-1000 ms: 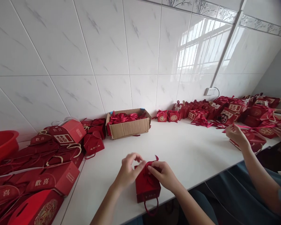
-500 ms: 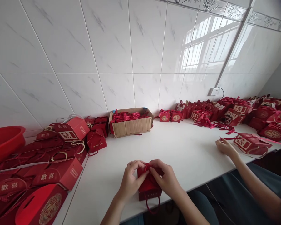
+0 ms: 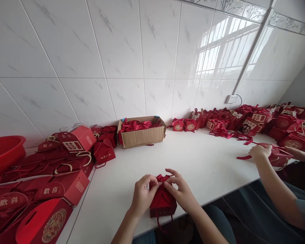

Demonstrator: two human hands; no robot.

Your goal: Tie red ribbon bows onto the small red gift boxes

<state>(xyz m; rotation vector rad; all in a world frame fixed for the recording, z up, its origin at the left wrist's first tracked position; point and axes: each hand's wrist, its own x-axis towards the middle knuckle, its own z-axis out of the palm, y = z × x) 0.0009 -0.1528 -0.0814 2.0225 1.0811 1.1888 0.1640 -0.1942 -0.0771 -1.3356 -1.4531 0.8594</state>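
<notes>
A small dark red gift box (image 3: 163,203) stands at the table's near edge, its cord handle hanging toward me. On its far top side sits a red ribbon bow (image 3: 163,178). My left hand (image 3: 143,193) pinches the bow's left part between thumb and forefinger. With thumb and forefinger, my right hand (image 3: 180,190) pinches the right part, other fingers raised. The fingertips cover some of the knot.
Red gift boxes (image 3: 63,188) pile up on the left beside a red basin (image 3: 6,152). A cardboard box (image 3: 143,136) of red ribbons stands by the wall. More boxes (image 3: 256,118) line the back right. On the right, a co-worker's hands (image 3: 261,151) handle a ribboned box.
The bow's loops now show between my fingers, and my right fingers have lifted and spread. The co-worker's hand has moved right, onto the box there, and a second hand has come in.
</notes>
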